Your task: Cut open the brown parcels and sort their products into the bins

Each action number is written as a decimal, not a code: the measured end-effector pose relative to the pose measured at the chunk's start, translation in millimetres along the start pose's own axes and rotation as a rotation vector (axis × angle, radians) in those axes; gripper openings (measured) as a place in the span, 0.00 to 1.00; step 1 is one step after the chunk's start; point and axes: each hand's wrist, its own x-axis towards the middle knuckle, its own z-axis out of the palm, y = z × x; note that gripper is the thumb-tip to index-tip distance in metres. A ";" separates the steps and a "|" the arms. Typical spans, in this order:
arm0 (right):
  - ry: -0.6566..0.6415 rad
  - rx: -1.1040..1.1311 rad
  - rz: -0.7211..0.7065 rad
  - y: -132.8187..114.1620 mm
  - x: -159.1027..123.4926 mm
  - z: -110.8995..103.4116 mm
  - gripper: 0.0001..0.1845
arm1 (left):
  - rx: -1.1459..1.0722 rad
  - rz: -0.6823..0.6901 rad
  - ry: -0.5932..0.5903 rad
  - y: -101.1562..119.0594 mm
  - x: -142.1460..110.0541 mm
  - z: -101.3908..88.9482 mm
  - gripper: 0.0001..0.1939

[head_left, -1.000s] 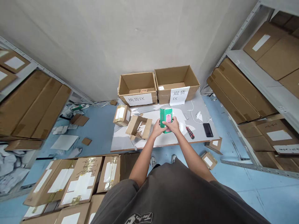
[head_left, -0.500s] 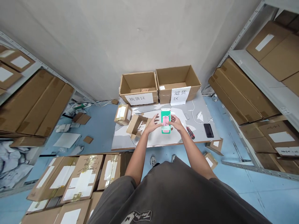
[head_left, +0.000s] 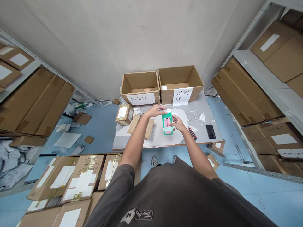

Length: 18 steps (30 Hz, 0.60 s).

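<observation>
1. Head view: the right hand (head_left: 177, 124) is clamped on the green box (head_left: 167, 123), its thumb laid over the front face and its other fingers along the right edge, about halfway up.
2. The left hand (head_left: 156, 111) is at the box's top end, thumb and fingers slightly bent toward the white upper edge (whether they pinch it or only come close, I cannot tell).
3. So the green box lies between the hands, over the table (head_left: 124, 143), right fingers at its side and left fingers at its upper left. Its pink picture faces the camera; whether its lower end touches the tabletop cannot be told.
4. Under the left forearm, partly covered by it, an open carton (head_left: 149, 128) rests on the table.
5. Just beside the right wrist lies a red-and-black knife (head_left: 192, 133); farther right, near the table's edge, lies a black phone (head_left: 210, 131).
6. Behind the carton and to its left stands a taped box (head_left: 123, 115).
7. Beyond the hands, against the wall (head_left: 139, 41), a left bin (head_left: 156, 96) and a right bin (head_left: 167, 98) stand side by side (each wears a white handwritten sign).
8. Outermost, labelled boxes (head_left: 92, 160) are stacked at lower left.
</observation>
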 end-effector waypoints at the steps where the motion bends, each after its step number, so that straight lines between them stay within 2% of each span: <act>1: 0.000 0.000 -0.002 -0.4 0.0 -0.6 0.43 | 0.014 0.005 -0.005 2.5 0.2 -1.0 0.27; 6: -0.005 -0.006 -0.011 -1.4 -1.3 -1.0 0.45 | 0.026 0.028 -0.002 13.9 3.4 -5.3 0.22; 10: -0.011 -0.009 -0.017 -2.9 -5.5 -1.0 0.45 | 0.071 0.023 0.025 15.4 7.3 -6.6 0.23; 13: -0.038 0.005 -0.031 -5.2 -9.7 -0.1 0.45 | 0.066 -0.006 0.144 10.0 14.6 -4.4 0.25; 18: -0.097 0.059 -0.121 -9.0 -14.2 3.8 0.46 | -0.032 -0.063 0.355 -5.4 29.7 6.7 0.16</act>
